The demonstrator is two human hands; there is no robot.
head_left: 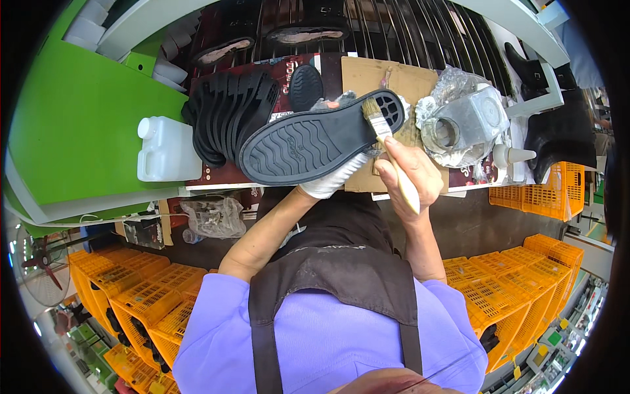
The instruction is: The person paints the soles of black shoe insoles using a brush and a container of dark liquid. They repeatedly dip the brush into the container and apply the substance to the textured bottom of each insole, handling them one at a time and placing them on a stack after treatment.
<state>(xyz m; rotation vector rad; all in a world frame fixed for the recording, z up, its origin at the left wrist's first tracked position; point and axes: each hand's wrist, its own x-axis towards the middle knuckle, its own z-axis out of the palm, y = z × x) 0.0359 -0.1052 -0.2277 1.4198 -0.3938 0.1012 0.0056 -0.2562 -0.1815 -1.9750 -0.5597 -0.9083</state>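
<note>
A black shoe sole is held tilted above the bench, its wavy-patterned face toward me. My left hand, in a whitish glove, grips it from underneath, with fingertips showing at the far edge. The sole hides most of that hand. Bare-skinned, my right hand is closed around the pale handle of a paintbrush. The bristles touch the sole at the edge of the hollow grid in its heel end. Below the heel lies a cardboard sheet.
Left stand a row of black soles, another sole and a white jug. To the right are a clear plastic-wrapped jar and a squeeze bottle. Boots rest on metal rods beyond. Orange crates are stacked behind me.
</note>
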